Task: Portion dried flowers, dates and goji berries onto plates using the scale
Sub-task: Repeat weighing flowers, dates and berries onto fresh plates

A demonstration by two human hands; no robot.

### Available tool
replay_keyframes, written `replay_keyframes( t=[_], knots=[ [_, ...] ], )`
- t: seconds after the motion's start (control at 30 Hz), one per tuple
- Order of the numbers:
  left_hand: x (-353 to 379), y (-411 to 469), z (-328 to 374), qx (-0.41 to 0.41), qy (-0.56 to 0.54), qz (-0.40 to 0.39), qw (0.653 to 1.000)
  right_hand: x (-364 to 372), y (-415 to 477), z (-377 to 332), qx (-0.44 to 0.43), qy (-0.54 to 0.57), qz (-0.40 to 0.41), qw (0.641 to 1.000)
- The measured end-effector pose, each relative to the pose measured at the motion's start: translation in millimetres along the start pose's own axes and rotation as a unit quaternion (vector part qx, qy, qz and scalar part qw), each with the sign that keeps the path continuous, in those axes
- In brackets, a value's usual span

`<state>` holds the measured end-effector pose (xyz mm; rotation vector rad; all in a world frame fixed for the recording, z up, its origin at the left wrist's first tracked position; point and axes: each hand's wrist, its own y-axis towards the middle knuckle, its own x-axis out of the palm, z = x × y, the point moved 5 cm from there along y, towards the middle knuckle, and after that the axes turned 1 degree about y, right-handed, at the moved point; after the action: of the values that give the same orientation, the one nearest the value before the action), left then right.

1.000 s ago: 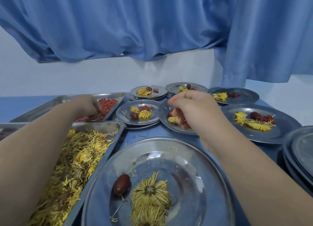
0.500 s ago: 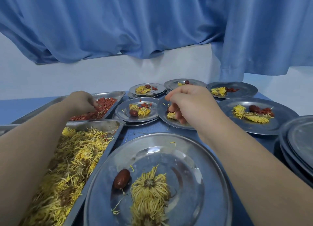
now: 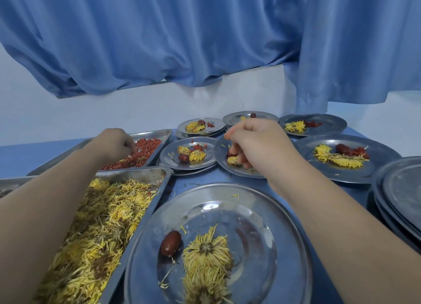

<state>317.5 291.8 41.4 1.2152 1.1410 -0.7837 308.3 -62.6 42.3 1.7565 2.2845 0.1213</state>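
Observation:
My left hand (image 3: 114, 142) reaches into the far metal tray (image 3: 159, 134), its fingers curled down into the red goji berries (image 3: 145, 148). My right hand (image 3: 257, 144) hovers over a small plate (image 3: 222, 164) that holds a yellow flower and something red. Its fingers are curled and pinch what look like goji berries. The near large plate (image 3: 284, 224) carries one brown date (image 3: 170, 243) and a dried yellow flower (image 3: 207, 251). A second tray (image 3: 136, 174) full of dried flowers (image 3: 102, 212) lies under my left forearm.
Several filled plates stand behind and beside: one (image 3: 209, 153) left of my right hand, one (image 3: 378, 167) to its right, others (image 3: 330, 123) along the wall. A stack of empty plates (image 3: 401, 189) sits at the right edge. A blue curtain hangs above.
Both hands stay almost where they were: the left in the goji tray, the right over the small plate with slightly shifting fingers. The view has tilted a little.

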Motion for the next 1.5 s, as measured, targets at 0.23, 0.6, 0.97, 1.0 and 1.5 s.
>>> replay_keyframes(
  t=[0.23,0.6,0.97,1.0,1.5],
  knots=[
    [1,-8,-7,-0.065,-0.115,0.019,0.991,-1,1,0,-0.003,-0.007,0.001,1.0],
    [-48,-69,66,-0.012,-0.398,0.008,0.917,-6,1,-8,-0.01,0.022,0.01,1.0],
    [-50,-143,176,0.182,-0.304,-0.202,0.913,-7,-8,-32,-0.053,0.038,-0.005,0.998],
    [-51,-145,177,0.186,-0.283,-0.203,0.919,-8,-9,-35,-0.058,0.041,-0.004,0.997],
    [-59,-157,174,0.159,-0.316,-0.085,0.932,-8,-58,-93,-0.202,-0.166,-0.016,0.965]
  ],
)
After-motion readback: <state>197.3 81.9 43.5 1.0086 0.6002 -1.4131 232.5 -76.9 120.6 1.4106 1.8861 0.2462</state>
